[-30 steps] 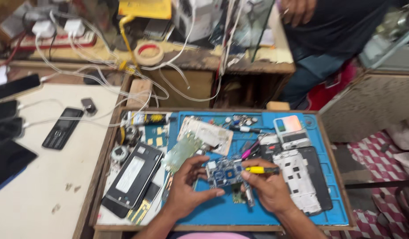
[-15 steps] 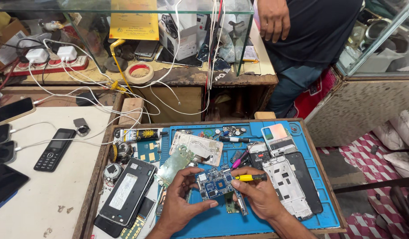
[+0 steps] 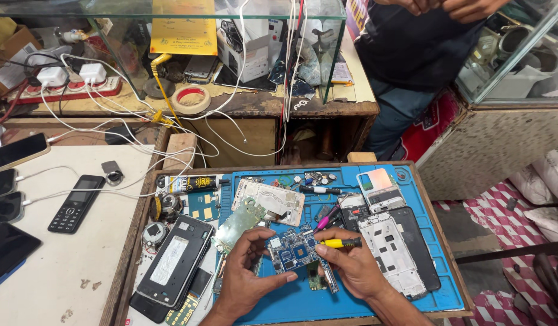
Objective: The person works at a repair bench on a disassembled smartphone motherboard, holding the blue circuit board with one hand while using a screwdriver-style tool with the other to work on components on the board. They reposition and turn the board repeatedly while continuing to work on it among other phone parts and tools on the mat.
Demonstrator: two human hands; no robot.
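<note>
Gripping the blue circuit board [image 3: 293, 253] with left hand [image 3: 245, 274], pinching a yellow screwdriver [image 3: 338, 242] in right hand [image 3: 351, 268], mid blue mat [image 3: 375, 299], crowded by phone frames [image 3: 390, 253], little free worktop.

Wooden surface [image 3: 126, 253] carrying a blue mat [image 3: 406, 299]; phone frame [image 3: 392, 253] at three o'clock, phone back [image 3: 173, 259] at nine.

Glass display case [image 3: 170, 12], wooden counter [image 3: 242, 105], white table [image 3: 55, 253]

— What is being held?
— A small blue rectangular circuit board [image 3: 293, 253], lying flat and slightly tilted just above the blue mat.
— And the tool?
— A yellow-handled screwdriver [image 3: 339, 242], lying nearly level, its dark end pointing right.
</note>
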